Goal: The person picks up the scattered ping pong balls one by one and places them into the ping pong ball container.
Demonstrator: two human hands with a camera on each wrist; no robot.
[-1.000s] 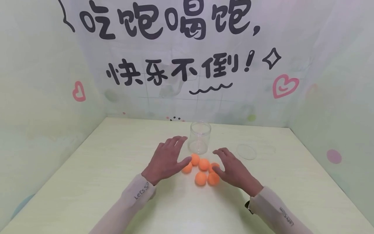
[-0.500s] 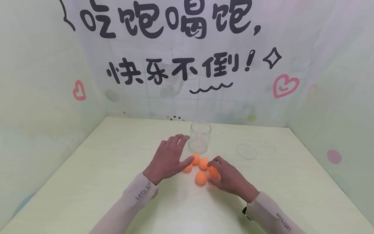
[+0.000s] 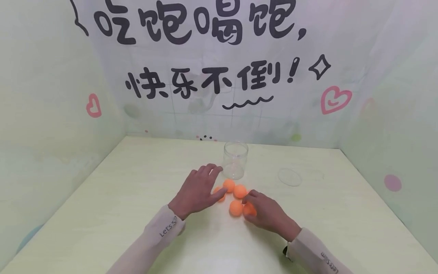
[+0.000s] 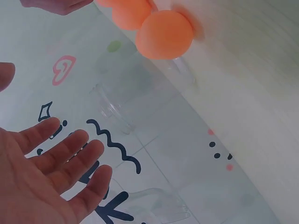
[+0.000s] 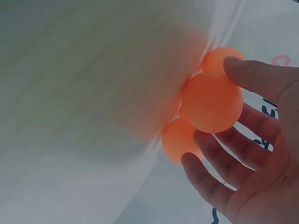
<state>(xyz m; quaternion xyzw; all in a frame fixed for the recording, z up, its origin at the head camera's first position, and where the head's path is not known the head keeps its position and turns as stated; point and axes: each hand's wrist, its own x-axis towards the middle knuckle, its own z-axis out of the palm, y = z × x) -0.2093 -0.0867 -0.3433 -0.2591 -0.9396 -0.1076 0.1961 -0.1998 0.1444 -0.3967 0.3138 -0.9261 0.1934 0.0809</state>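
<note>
Several orange table tennis balls [image 3: 236, 208] lie in a loose cluster on the table, in front of an upright clear jar [image 3: 235, 161]. My right hand [image 3: 270, 213] is at the cluster's right side. In the right wrist view its thumb and bent fingers [image 5: 205, 172] curve around a near ball [image 5: 212, 105], with two more balls close beside it. My left hand [image 3: 196, 192] stays spread at the cluster's left, its thumb overlapping a ball [image 3: 219, 194] in the head view. Loosely bent fingers [image 4: 79, 158] of the left hand hold nothing in the left wrist view.
A thin clear disc [image 3: 289, 177] lies flat on the pale table [image 3: 102, 213], right of the jar. Cloth walls with printed lettering [image 3: 212, 80] and hearts enclose the table at the back and both sides.
My right hand has moved left and toward me, its fingers and thumb closing around the balls at the right. My left hand has barely shifted. The jar and disc stay in place.
</note>
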